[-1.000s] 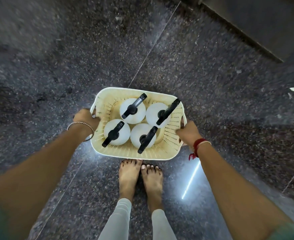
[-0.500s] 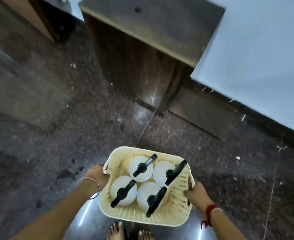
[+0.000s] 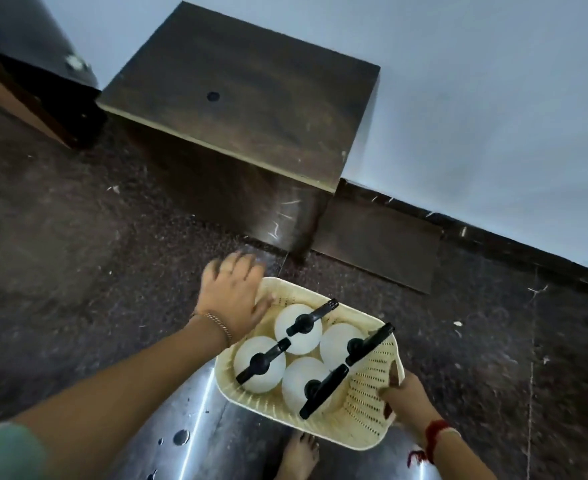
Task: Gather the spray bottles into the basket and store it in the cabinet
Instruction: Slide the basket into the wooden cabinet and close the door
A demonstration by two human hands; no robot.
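A cream perforated basket [image 3: 365, 403] hangs above the floor and holds several white spray bottles [image 3: 297, 329] with black trigger heads, all upright. My right hand [image 3: 401, 401] grips the basket's right handle. My left hand [image 3: 231, 294] is off the basket, fingers spread, above its far left corner and stretched toward a dark wooden cabinet [image 3: 240, 98]. The cabinet stands against the wall straight ahead, seen from above; its front face [image 3: 244, 199] looks shut.
Dark speckled stone floor [image 3: 77, 254] lies all around. A dark skirting board [image 3: 493, 244] runs along the pale wall on the right. Another dark piece of furniture [image 3: 36, 88] stands at the far left. My bare foot [image 3: 297, 459] shows below the basket.
My left hand has let go of the basket's left handle and moved forward toward the cabinet. The view has tilted up and the cabinet is now closer. The right hand alone holds the basket.
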